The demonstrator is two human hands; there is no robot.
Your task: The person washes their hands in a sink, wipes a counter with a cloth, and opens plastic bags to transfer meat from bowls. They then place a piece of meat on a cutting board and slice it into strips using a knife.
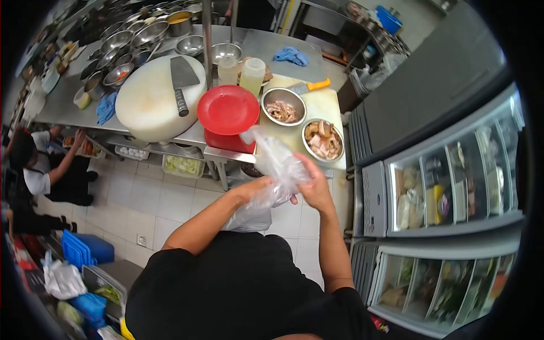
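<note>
A crumpled clear plastic bag (277, 170) hangs between my hands in front of my body. My left hand (258, 190) holds its left side, with the fingers partly behind the plastic. On the right side, my right hand (313, 184) grips the bag near its upper part. Just beyond the bag is a red scale with a round red plate (228, 110) on top. Two metal bowls of cut meat, one farther back (283, 106) and one nearer (323, 140), stand on a pale cutting board (334, 102) to the right of the scale.
A cleaver (182, 79) lies on a round white chopping block (141, 105). A yellow-handled knife (310, 86) rests behind the bowls. Glass-door fridges (453, 181) line the right side. A person (42, 170) crouches at the left. Blue containers (88, 249) are at lower left.
</note>
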